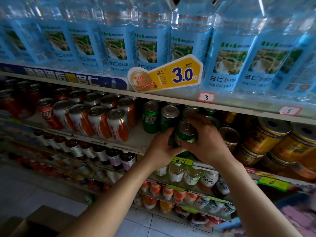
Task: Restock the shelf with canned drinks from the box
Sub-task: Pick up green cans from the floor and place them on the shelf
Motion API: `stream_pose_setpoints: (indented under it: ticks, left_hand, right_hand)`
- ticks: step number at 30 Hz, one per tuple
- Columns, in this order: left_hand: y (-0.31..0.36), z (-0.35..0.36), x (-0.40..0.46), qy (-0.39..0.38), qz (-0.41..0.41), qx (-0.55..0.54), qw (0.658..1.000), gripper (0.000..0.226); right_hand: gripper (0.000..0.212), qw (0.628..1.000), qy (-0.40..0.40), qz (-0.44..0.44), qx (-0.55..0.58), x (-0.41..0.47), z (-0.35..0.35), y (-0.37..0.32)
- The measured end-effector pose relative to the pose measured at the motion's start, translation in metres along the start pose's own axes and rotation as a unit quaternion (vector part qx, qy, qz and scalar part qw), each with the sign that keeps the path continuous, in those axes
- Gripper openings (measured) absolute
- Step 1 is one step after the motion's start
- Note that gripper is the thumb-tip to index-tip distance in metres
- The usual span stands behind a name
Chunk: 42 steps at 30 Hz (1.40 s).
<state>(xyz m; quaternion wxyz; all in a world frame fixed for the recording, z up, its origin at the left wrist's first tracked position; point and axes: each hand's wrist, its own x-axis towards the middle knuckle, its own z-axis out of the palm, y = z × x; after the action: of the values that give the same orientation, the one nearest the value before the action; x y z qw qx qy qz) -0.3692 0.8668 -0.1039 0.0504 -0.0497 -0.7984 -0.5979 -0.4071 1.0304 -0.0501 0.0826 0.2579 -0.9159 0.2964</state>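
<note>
both hands wrapped around one green can at the front edge of the middle shelf. right hand curled over the can's right side and back, fingers reaching toward the cans behind; left hand cupping the lower left side, thumb against the wall. grip narrow, closed on the can from both sides. can roughly upright, long axis tipped slightly, silver top facing up and toward the camera. can's foot hidden by the hands, so contact with the shelf cannot be told.

directly behind and to the left, a row of green cans already standing, with a bare patch of shelf in front of them. probably a matter of pushing straight back and a touch left to seat the can in line. right hand nearer the row. gold cans just to the right, orange cans well to the left. cardboard box low on the floor, bottom left, well away from both hands.
</note>
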Motion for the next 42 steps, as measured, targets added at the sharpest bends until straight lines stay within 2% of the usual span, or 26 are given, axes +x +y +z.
stream_pose_setpoints:
  ticks: [4,7,10,12,15,17,21,22,25,29,31,33,36,38,41,42]
  left_hand:
    - [-0.004,0.003,-0.005,0.009,-0.008,-0.016,1.000,0.047]
    - [-0.006,0.002,-0.009,0.007,-0.020,-0.006,1.000,0.052]
    - [-0.008,-0.009,-0.020,0.048,0.013,0.084,0.995,0.055]
    - [-0.012,-0.026,-0.035,0.106,0.046,0.144,0.983,0.045]
    - [-0.036,-0.066,-0.070,0.210,0.002,0.124,0.970,0.025]
    - [-0.070,-0.099,-0.109,0.244,-0.092,0.142,0.955,0.029]
    - [-0.144,-0.157,-0.192,0.245,-0.281,0.155,0.915,0.018]
    - [-0.167,-0.175,-0.225,0.265,-0.326,0.148,0.895,0.018]
    - [-0.208,-0.197,-0.273,0.293,-0.408,0.127,0.855,0.022]
    - [-0.266,-0.239,-0.323,0.316,-0.472,0.072,0.820,0.021]
    - [-0.300,-0.264,-0.339,0.319,-0.486,0.056,0.812,0.019]
    - [-0.332,-0.286,-0.348,0.307,-0.498,0.026,0.811,0.020]
    - [-0.383,-0.315,-0.353,0.305,-0.498,-0.032,0.811,0.029]
    - [-0.419,-0.327,-0.353,0.317,-0.500,-0.025,0.806,0.016]
    - [-0.475,-0.334,-0.351,0.325,-0.494,-0.036,0.805,0.015]
    - [-0.525,-0.332,-0.353,0.316,-0.503,-0.039,0.804,0.014]
  right_hand:
    - [0.077,1.000,0.003,-0.004,-0.026,-0.007,-0.003,-0.003]
    - [0.071,0.994,0.075,-0.002,-0.073,-0.022,-0.007,-0.015]
    - [0.040,0.981,0.183,-0.060,-0.024,-0.043,0.002,-0.043]
    - [0.020,0.974,0.182,-0.123,0.055,-0.054,0.018,-0.060]
    - [0.011,0.970,0.068,-0.160,0.172,-0.050,0.064,-0.077]
    - [0.010,0.967,-0.037,-0.153,0.202,-0.044,0.111,-0.090]
    - [0.013,0.949,-0.225,-0.109,0.193,-0.039,0.206,-0.117]
    - [0.015,0.938,-0.267,-0.117,0.189,-0.040,0.242,-0.132]
    - [0.026,0.918,-0.343,-0.099,0.171,-0.042,0.299,-0.148]
    - [0.022,0.883,-0.446,-0.045,0.141,-0.052,0.400,-0.177]
    - [0.019,0.865,-0.486,0.019,0.123,-0.058,0.458,-0.192]
    - [0.018,0.837,-0.520,0.123,0.118,-0.063,0.513,-0.202]
    - [0.017,0.760,-0.533,0.333,0.168,-0.063,0.587,-0.211]
    - [0.011,0.727,-0.530,0.399,0.175,-0.062,0.639,-0.208]
    - [0.004,0.710,-0.514,0.446,0.182,-0.068,0.708,-0.191]
    - [0.006,0.701,-0.516,0.457,0.181,-0.075,0.757,-0.176]
